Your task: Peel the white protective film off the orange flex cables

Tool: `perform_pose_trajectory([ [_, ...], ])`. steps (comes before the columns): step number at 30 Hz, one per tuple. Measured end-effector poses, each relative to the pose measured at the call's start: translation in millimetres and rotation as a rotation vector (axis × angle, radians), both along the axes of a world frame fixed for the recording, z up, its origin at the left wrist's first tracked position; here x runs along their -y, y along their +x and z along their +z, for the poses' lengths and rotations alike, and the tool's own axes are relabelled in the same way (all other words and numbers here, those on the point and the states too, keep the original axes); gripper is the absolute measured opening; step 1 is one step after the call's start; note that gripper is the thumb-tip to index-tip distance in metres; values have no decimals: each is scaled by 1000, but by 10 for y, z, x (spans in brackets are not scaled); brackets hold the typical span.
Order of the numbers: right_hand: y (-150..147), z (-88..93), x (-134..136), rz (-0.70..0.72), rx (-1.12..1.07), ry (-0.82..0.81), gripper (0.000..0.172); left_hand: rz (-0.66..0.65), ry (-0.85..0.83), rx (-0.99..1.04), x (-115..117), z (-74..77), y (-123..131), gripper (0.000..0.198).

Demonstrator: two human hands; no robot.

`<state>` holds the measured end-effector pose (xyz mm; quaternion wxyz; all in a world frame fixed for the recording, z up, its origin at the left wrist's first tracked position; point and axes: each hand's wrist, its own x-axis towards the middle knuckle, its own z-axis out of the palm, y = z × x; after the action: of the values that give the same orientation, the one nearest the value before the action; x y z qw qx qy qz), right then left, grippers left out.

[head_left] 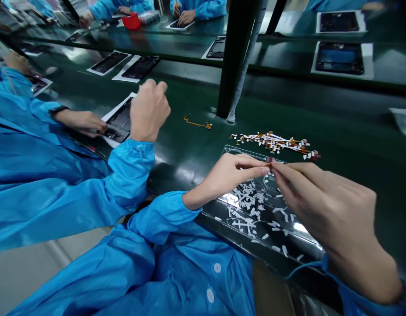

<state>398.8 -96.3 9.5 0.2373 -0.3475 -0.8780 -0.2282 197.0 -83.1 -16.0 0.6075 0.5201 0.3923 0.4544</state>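
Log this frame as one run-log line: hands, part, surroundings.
left hand pinching small flex part | right hand pinching same part | over clear tray of white scraps | flex-cable pile behind | co-worker's hand at left

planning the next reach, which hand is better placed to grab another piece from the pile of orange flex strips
Probably the right hand: its fingertips lie just below the pile of flex strips, which sits up and to the right. The left hand would have to cross over. Both pinch one small piece now.

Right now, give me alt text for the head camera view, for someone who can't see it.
Both the left hand and right hand pinch one small orange flex cable strip above a clear plastic tray littered with white paper scraps. A pile of orange flex cables lies behind it on the dark green bench; a blue-sleeved co-worker's hands work to the left.
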Motion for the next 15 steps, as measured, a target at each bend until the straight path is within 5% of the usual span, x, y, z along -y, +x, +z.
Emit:
perform_pose_trajectory([
  [7, -71, 30, -14, -107, -89, 5, 8, 24, 118, -121, 22, -19, -8, 23],
  [12, 303, 103, -11, -119, -39, -418, 37, 165, 286, -366, 32, 66, -147, 17],
  [15, 338, 204, -68, -121, -67, -518, 43, 183, 362, -443, 30, 119, -231, 14],
])
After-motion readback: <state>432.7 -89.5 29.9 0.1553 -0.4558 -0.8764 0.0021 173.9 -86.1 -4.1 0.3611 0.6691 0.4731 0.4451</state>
